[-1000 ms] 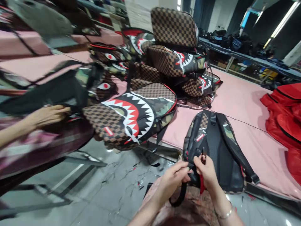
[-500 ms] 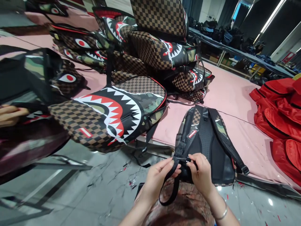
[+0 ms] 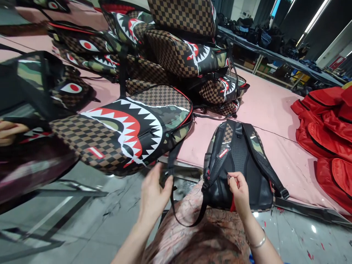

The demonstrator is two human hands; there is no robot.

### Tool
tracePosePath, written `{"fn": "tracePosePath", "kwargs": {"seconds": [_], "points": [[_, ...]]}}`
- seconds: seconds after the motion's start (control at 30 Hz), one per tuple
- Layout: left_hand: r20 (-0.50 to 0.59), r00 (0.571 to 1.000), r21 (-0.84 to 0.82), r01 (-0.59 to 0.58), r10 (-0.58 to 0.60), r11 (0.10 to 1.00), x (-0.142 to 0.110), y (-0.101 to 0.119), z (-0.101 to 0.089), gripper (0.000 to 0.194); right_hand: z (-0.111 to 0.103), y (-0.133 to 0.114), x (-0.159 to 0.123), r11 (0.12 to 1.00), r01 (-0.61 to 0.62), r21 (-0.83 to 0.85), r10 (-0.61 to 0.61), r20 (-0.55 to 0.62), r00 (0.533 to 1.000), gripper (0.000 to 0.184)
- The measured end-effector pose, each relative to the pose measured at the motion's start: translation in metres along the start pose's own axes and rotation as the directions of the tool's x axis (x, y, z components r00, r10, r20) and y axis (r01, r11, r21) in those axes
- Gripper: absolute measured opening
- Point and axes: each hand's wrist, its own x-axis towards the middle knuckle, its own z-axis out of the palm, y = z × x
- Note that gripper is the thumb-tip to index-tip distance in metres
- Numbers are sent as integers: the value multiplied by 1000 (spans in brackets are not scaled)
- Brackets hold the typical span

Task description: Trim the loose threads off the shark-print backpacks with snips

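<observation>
A black backpack [image 3: 244,161] with camouflage and checkered trim lies back-up at the front edge of the pink table. My right hand [image 3: 240,187] is closed over its back panel; a small dark tip [image 3: 228,176] pokes out of the fingers, its kind unclear. My left hand [image 3: 155,194] is slightly blurred, fingers apart, left of the backpack. Beside its thumb runs a loose black strap [image 3: 189,223], which curves down and back to the backpack's lower left corner. Left of that, a checkered backpack [image 3: 96,143] with a shark-mouth print overhangs the table edge.
More shark-print backpacks [image 3: 176,55] are piled behind on the pink table [image 3: 269,99]. Red bags [image 3: 324,135] lie at the right. Another person's hand [image 3: 11,132] is at far left by a backpack. A metal frame [image 3: 30,242] stands on the floor there.
My left hand has let go of the strap near the backpack's corner and moved left, its fingers parting. My right hand has shifted slightly right and up onto the back panel.
</observation>
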Motion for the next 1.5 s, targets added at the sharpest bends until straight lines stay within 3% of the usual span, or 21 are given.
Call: {"fn": "tracePosePath", "kwargs": {"seconds": [0.03,0.07,0.13,0.2,0.23,0.3,0.4,0.47,0.57,0.67,0.77,0.87,1.03,1.1,1.17,1.23,1.33,1.4,1.43,1.5], "points": [[-47,992,133,-108,115,985,5,-4,-2,50,-1,4,2,997,-47,54,48,-12,999,24],[-19,981,219,-184,192,958,7,-6,0,46,-2,8,4,993,-79,88,80,-13,997,27],[223,953,249,-259,205,933,3,-8,10,37,-1,13,7,990,-103,100,105,-15,994,31],[503,855,250,-285,128,925,-9,-6,30,35,2,15,8,992,-98,77,100,-21,995,31],[582,809,283,-301,86,911,-15,-5,41,35,4,15,8,993,-96,69,97,-18,995,31],[629,777,353,-321,31,879,-24,-3,60,35,7,16,8,993,-94,65,94,2,996,32],[617,786,305,-285,39,909,-25,-4,72,31,10,17,10,996,-84,27,83,54,995,36],[599,799,212,-221,52,952,-18,-7,70,32,13,17,14,998,-53,-44,57,97,994,37],[506,861,-87,3,41,996,-9,-5,62,37,25,15,25,989,78,-123,-54,185,981,33],[376,927,-371,156,-6,916,-5,5,57,42,42,13,35,978,188,-91,-158,267,951,29],[334,939,-515,250,-77,820,-1,19,56,41,54,18,37,988,151,-44,-128,334,934,34],[465,880,-631,407,-98,661,5,30,57,40,57,29,33,993,104,-56,-80,334,939,32],[674,708,-609,695,-213,383,10,32,65,26,54,38,25,1000,24,-2,-23,207,978,23],[678,695,-609,713,-240,347,8,29,68,24,53,33,25,998,63,15,-65,149,987,16],[631,737,-638,670,-243,379,5,26,70,29,53,27,25,997,60,53,-68,169,983,14],[513,827,-677,555,-231,483,1,22,71,34,55,22,25,995,-5,96,-18,236,971,14],[192,979,-597,176,-73,782,-3,14,67,19,60,18,24,994,-36,103,10,245,969,13],[35,988,-368,-126,149,921,-4,7,58,11,63,18,25,994,-31,103,9,206,978,13],[20,969,-244,-234,246,941,-4,4,52,13,64,19,26,993,-37,111,15,195,981,13],[73,935,-73,-342,347,937,-5,-1,41,20,68,20,27,991,-59,123,36,178,983,14]]}}
